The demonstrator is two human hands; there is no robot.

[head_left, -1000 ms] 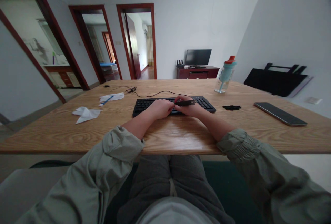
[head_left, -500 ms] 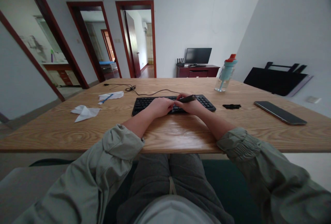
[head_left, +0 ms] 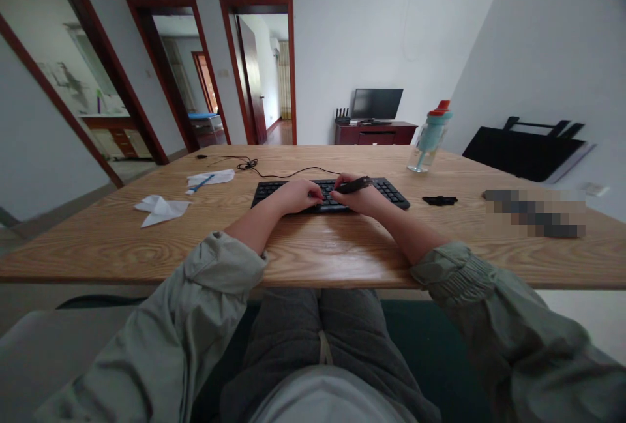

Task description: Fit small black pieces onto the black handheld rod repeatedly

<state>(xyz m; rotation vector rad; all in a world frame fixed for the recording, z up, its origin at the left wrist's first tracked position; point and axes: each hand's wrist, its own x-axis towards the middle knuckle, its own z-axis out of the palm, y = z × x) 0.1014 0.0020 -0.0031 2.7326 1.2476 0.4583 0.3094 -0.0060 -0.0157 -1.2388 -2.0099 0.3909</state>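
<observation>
Left hand [head_left: 296,197] is drawn leftward; its grip cannot be told | dark pen-shaped tool [head_left: 356,184] is pinched by right hand [head_left: 364,201] | black rectangular keyboard [head_left: 391,193] is partly covered

Keyboard [head_left: 327,188]: black
Handheld tool [head_left: 356,185]: dark, perhaps black or deep brown
Tabletop [head_left: 323,247]: light brown, swirling wood grain
Bottle [head_left: 429,139]: clear body, pale blue upper part, orange-red cap
Crumpled tissue [head_left: 161,209]: white
Sleeves [head_left: 180,319]: plain grey-green
Trousers [head_left: 288,338]: dark grey
</observation>
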